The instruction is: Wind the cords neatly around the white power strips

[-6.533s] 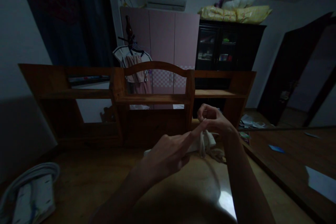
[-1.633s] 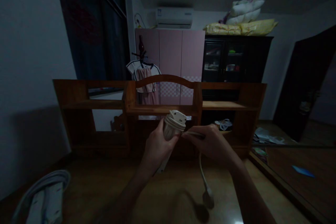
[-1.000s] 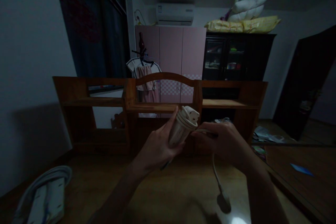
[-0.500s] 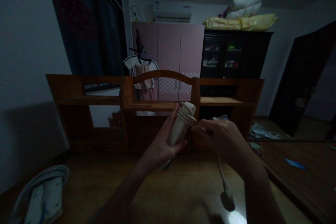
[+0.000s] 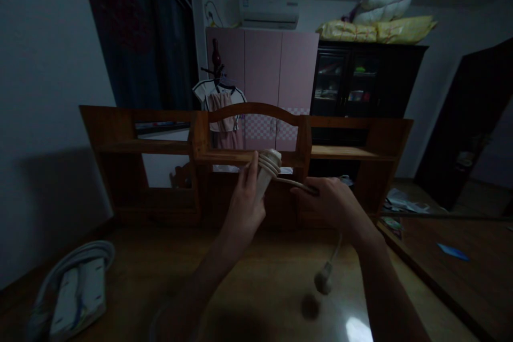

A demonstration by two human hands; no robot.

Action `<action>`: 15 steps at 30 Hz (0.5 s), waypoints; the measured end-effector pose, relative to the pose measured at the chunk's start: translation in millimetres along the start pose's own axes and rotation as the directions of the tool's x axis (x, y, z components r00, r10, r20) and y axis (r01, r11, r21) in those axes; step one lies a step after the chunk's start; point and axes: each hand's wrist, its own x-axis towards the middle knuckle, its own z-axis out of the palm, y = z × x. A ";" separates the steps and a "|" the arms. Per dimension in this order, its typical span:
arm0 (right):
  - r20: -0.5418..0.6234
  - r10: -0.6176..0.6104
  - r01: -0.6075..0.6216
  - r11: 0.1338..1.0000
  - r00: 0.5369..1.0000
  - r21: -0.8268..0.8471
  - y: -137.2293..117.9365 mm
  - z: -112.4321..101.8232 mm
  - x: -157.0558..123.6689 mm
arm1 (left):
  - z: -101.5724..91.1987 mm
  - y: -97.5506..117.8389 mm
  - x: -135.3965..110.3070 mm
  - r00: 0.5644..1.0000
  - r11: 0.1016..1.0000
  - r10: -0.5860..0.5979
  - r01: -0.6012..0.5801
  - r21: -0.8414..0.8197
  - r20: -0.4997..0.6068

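My left hand (image 5: 246,207) is closed round a cream power strip (image 5: 266,168), held upright above the wooden desk (image 5: 132,278), with turns of its cord wound round the top end. My right hand (image 5: 331,204) pinches the cream cord (image 5: 292,183) just right of the strip. The cord's loose end hangs below my right hand, and its plug (image 5: 323,279) dangles just above the desktop. The room is dim.
A second white power strip with coiled cord (image 5: 74,294) lies at the desk's near left. A wooden shelf unit (image 5: 340,152) stands along the desk's back. Beyond are a pink wardrobe (image 5: 262,72), a dark glass cabinet (image 5: 352,80) and a doorway at right.
My left hand has tipped the strip more upright and shifted it slightly left. My right hand has drawn the cord lower right; the dangling plug has swung left and hangs shorter than before.
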 end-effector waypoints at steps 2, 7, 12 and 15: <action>-0.021 0.006 -0.006 1.000 1.000 0.000 2.9 -3.2 -0.8 | -3.4 -11.6 3.3 0.999 0.997 -0.030 0.033 0.074 -0.040; -0.056 -0.075 0.079 0.994 0.996 0.072 -5.5 -16.4 -6.4 | -10.2 -21.9 2.8 0.996 0.958 -0.075 0.083 0.273 -0.038; -0.148 -0.106 0.137 0.967 0.983 0.217 -11.4 -28.2 -12.3 | -6.1 -11.8 -8.5 0.982 0.944 -0.034 -0.029 0.328 0.186; -0.145 -0.067 0.117 0.922 0.987 0.370 0.1 -32.7 -14.0 | -2.9 -10.9 -14.1 0.938 0.966 0.020 -0.108 0.236 0.347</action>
